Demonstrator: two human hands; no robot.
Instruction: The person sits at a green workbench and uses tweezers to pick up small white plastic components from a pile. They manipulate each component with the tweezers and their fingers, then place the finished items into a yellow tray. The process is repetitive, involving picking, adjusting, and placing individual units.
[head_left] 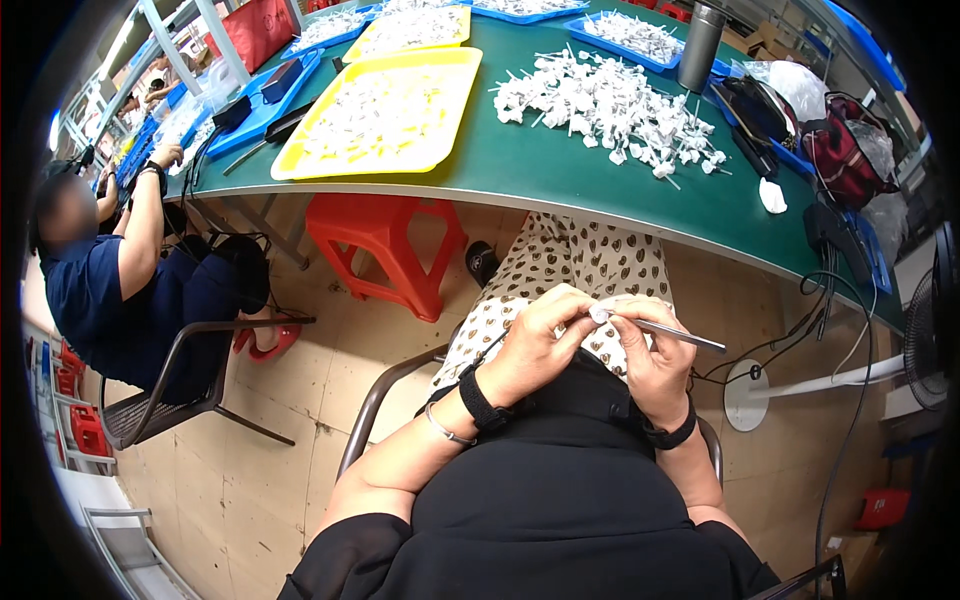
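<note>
Above my lap, my left hand [537,345] is closed, its thumb and fingertips pinching a small round white plastic part [600,313]. Close against it, my right hand [655,362] is closed around a slim grey metal rod [690,338], whose far end sticks out to the right. Fingertips of both hands meet at the white part, so its shape and the rod's other end are mostly hidden. On the green table [560,165] in front of me lies a loose heap of similar white parts with thin stems [610,110].
A yellow tray [462,110] of white pieces stands left of the heap. A grey flask [702,48] and a dark red bag [848,150] are on the right. Below are a red stool [375,250], cables and a fan [925,330]. Another person [110,275] sits left.
</note>
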